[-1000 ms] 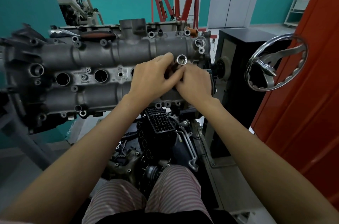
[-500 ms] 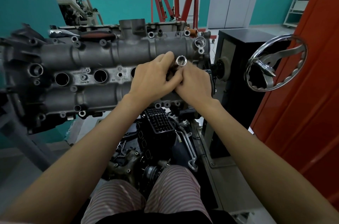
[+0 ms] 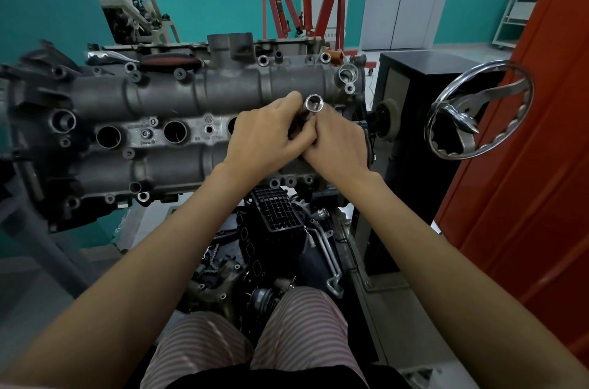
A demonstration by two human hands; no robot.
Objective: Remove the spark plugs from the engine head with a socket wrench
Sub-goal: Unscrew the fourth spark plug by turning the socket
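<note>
Little has shifted since a second ago: both hands stay bunched together at frame centre over the engine head (image 3: 165, 95). The left hand (image 3: 264, 137) and right hand (image 3: 339, 141) curl their fingers round a chrome socket (image 3: 314, 103), its open end facing the camera, over the right-hand plug wells. A chrome handwheel (image 3: 478, 108) sits at right.
</note>
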